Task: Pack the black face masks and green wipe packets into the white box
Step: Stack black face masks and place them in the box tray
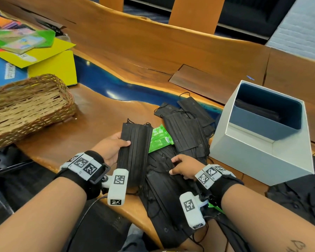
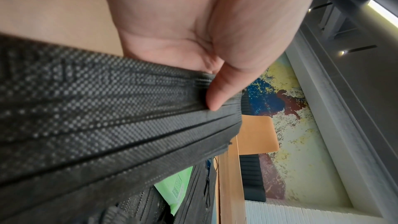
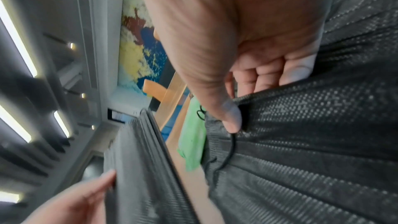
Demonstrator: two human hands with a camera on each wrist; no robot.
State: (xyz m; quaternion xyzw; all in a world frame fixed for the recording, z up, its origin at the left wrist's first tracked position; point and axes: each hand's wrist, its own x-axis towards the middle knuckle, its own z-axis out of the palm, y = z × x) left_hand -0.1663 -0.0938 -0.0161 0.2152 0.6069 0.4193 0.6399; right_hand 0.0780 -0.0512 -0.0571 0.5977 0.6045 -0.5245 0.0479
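Mid-gathering, I'd say: the left hand (image 1: pixel 111 148) grips a stack of black masks (image 1: pixel 135 151), and the right hand (image 1: pixel 183 166) pinches another mask (image 3: pixel 312 117) off the worktop pile. Next, carry them to the white box (image 1: pixel 253 157) on the right. One green wipe packet (image 1: pixel 159 140) is half buried, its print unreadable.

No legible txt; labels blurred.

Black masks (image 1: pixel 171 188) piled flat; green packet (image 1: pixel 159 140) among them (half buried); white box (image 1: pixel 258 160) open.
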